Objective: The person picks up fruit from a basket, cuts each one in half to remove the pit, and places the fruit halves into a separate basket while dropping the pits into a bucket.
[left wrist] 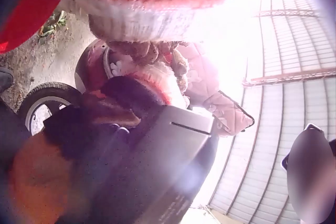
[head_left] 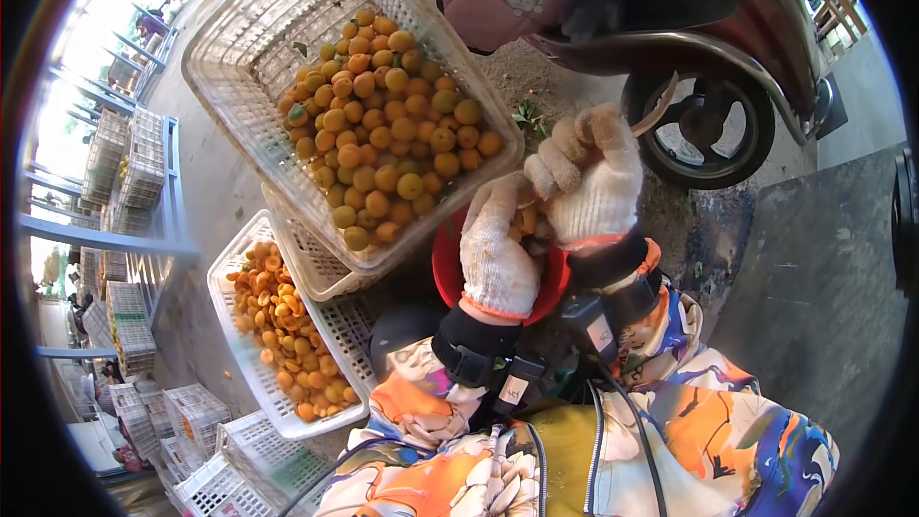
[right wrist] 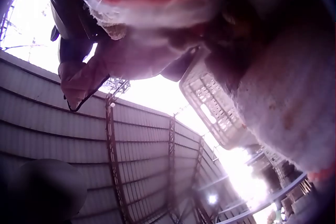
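In the head view, the left hand (head_left: 500, 251), in a white knit glove, curls its fingers beside orange fruit (head_left: 524, 221) over a red basin (head_left: 446, 258); the fruit appears to be in its grip, partly hidden. Touching or nearly touching it, the gloved right hand (head_left: 592, 174) has its fingers curled round a tool with a curved blade (head_left: 660, 107) that sticks out toward the scooter wheel. A large crate (head_left: 225, 56) of whole orange-yellow fruit (head_left: 378, 134) tilts beside the hands. Both wrist views are glary and hide the fingertips' contact.
A white crate (head_left: 222, 273) of split fruit (head_left: 287, 330) stands lower left of the large crate. A scooter with a black wheel (head_left: 704, 129) is just beyond the right hand. More crates (head_left: 134, 325) stand along blue rails at the left; a grey panel (head_left: 814, 278) is at the right.
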Demonstrator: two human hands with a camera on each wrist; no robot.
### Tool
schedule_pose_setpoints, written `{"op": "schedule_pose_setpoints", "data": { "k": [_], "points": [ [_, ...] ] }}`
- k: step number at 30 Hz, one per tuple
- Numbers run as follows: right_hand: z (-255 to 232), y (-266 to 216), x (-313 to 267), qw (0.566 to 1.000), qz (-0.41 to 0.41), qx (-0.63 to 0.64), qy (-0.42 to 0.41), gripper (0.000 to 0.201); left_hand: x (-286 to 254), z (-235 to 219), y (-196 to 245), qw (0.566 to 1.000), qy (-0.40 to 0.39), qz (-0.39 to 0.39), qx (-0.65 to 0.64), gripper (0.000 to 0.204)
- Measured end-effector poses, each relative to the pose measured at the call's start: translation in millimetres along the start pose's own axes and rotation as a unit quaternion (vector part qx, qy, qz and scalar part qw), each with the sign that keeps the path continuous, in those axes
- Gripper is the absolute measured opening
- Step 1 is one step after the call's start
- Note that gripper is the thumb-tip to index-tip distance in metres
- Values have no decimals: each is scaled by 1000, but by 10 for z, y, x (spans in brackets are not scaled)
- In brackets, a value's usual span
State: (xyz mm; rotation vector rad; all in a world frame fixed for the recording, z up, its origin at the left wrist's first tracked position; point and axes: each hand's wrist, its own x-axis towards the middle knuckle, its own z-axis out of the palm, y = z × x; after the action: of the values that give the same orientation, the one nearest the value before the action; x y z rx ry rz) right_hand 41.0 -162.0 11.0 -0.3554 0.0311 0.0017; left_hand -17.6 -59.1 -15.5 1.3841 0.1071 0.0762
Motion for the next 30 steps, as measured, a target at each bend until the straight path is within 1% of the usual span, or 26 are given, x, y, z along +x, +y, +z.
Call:
{"op": "schedule_pose_setpoints", "data": {
  "k": [1, 2, 3, 4, 5, 6, 7, 9, 11, 12, 13, 14, 15, 16, 18, 19, 20, 21, 22, 24, 26, 27, 28, 30],
  "points": [
    [-5, -6, 0, 1000, 1, -2, -5, 23, 25, -55, -21, 1000, -1, 0, 1, 28],
    [-7, -14, -2, 1000, 3, -4, -10, 24, 69, -145, -72, 972, -45, -100, -210, 33],
    [-6, -19, 0, 1000, 2, -3, -9, 24, 101, -194, -121, 887, -86, -194, -409, 38],
    [-4, -20, -2, 1000, 0, -12, -2, 24, 99, -188, -176, 888, -86, -194, -408, 38],
    [-2, -22, -4, 1000, -1, -20, 5, 25, 89, -164, -227, 938, -82, -142, -305, 40],
    [2, -27, -3, 1000, -2, -19, 5, 25, 89, -143, -228, 973, -77, -87, -197, 43],
    [6, -33, -5, 1000, -7, -24, 4, 25, 103, -140, -217, 974, -78, -87, -196, 43],
    [13, -48, -8, 999, -14, -29, 4, 26, 166, -107, -153, 939, -71, -179, -284, 41],
    [25, -62, -4, 991, -68, -112, -8, 25, 235, -59, -54, 889, -63, -267, -367, 39],
    [82, -94, -5, 991, -71, -111, -7, 25, 248, -46, -17, 858, -59, -311, -405, 39],
    [176, -148, -13, 983, -53, -176, 15, 24, 233, -40, 12, 857, -60, -313, -404, 39],
    [220, -185, -16, 970, -34, -239, 37, 24, 204, -39, 46, 873, -66, -317, -364, 37],
    [172, -207, -11, 973, 3, -229, 21, 23, 174, -43, 82, 888, -72, -320, -322, 37],
    [157, -226, -22, 974, 0, -227, 23, 23, 152, -55, 119, 902, -78, -321, -279, 39],
    [142, -239, -40, 988, -79, -132, -13, 11, 141, -106, 172, 924, -87, -318, -193, 46],
    [133, -252, -48, 988, -78, -131, -14, 11, 177, -188, 101, 925, -87, -317, -192, 46],
    [118, -275, -59, 988, -88, -126, -32, 11, 234, -306, -45, 904, -143, -303, -266, 50],
    [104, -299, -71, 986, -99, -122, -49, 10, 272, -320, -24, 874, -199, -286, -337, 56],
    [97, -307, -79, 985, -110, -116, -65, 10, 261, -297, -5, 875, -199, -286, -336, 56],
    [97, -292, -92, 986, -107, -119, -54, 7, 205, -179, 91, 896, -172, -233, -337, 57],
    [126, -271, -102, 976, -102, -192, -14, 21, 183, -106, 155, 888, -185, -228, -355, 56],
    [115, -249, -97, 976, -105, -189, -27, 17, 178, -81, 158, 879, -195, -219, -375, 56],
    [118, -229, -97, 976, -106, -189, -25, 17, 176, -63, 138, 879, -196, -221, -375, 56],
    [115, -193, -109, 974, -73, -211, -36, 15, 163, -37, 78, 864, -163, -281, -385, 59]
  ]
}}
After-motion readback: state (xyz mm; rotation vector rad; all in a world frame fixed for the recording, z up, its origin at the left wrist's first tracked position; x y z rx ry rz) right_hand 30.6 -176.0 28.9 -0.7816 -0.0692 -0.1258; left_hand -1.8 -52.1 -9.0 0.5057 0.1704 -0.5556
